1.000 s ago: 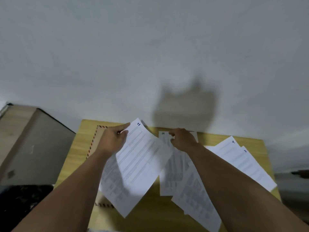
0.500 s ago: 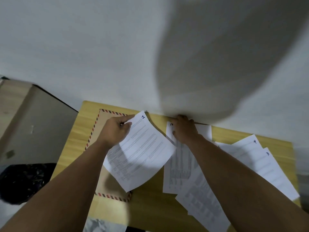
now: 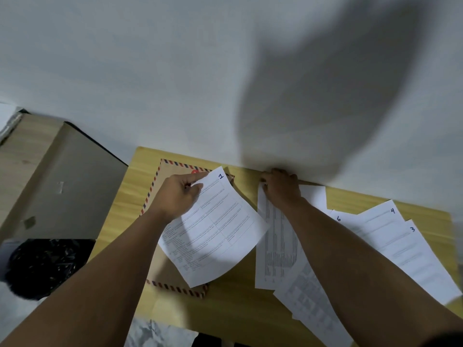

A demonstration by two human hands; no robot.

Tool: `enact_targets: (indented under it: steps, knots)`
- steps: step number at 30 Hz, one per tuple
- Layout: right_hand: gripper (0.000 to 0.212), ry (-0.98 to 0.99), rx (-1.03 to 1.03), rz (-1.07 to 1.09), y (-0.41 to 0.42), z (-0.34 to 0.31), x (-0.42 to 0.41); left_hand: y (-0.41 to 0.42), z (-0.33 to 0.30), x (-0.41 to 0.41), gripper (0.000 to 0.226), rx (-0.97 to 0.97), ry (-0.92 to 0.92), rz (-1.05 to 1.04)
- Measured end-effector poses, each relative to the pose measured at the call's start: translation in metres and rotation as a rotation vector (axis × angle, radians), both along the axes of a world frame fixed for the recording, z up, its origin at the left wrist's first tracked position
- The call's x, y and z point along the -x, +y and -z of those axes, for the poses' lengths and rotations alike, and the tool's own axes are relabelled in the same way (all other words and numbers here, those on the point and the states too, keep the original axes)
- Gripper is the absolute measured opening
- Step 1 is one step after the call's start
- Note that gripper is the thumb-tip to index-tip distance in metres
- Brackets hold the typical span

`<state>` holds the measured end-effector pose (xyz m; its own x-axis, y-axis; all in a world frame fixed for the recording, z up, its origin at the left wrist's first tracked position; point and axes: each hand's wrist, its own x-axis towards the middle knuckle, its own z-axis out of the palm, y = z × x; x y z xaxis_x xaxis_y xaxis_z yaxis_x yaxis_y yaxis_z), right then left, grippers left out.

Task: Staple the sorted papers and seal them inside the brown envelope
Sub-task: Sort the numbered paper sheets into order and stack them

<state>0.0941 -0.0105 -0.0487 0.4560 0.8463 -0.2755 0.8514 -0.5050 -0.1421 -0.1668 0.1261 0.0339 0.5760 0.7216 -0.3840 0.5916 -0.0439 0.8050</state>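
My left hand [image 3: 179, 195] pinches the top edge of the printed sheet numbered 1 [image 3: 220, 234] and holds it above the brown envelope [image 3: 162, 181] with the red-and-blue striped border. That envelope lies flat on the yellow wooden table [image 3: 240, 309], and a small red thing [image 3: 195, 172] shows on it behind my fingers. My right hand [image 3: 281, 187] rests with curled fingers on the top of a second printed sheet [image 3: 274, 249] near the wall. Sheets marked 6 [image 3: 338, 218], 4 [image 3: 385, 217] and 3 [image 3: 411, 249] lie fanned out to the right. No stapler is in view.
The table's far edge meets a white wall [image 3: 200, 83]. A grey box-like cabinet [image 3: 62, 186] stands to the left, with a black plastic bag [image 3: 42, 266] below it. Another printed sheet [image 3: 310, 304] lies under my right forearm.
The view dipped, showing more of the table. My left hand carried sheet 1 a little away from me over the envelope. My right hand slid to the far end of the second sheet.
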Motion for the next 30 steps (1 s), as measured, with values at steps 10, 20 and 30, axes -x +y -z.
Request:
enact_targets:
  steps: [10,20,30]
  knots:
    - [0.02,0.034,-0.114,-0.019,-0.007,-0.057,0.003,-0.005,-0.03,0.01,0.035,-0.056,-0.052,0.033]
    - [0.02,0.156,-0.367,0.152,-0.027,-0.244,0.02,-0.007,-0.156,0.023,0.038,-0.315,-0.173,0.19]
    - [0.008,0.459,-0.874,0.304,-0.059,-0.395,0.066,-0.019,-0.274,0.033,0.039,-0.58,-0.44,0.301]
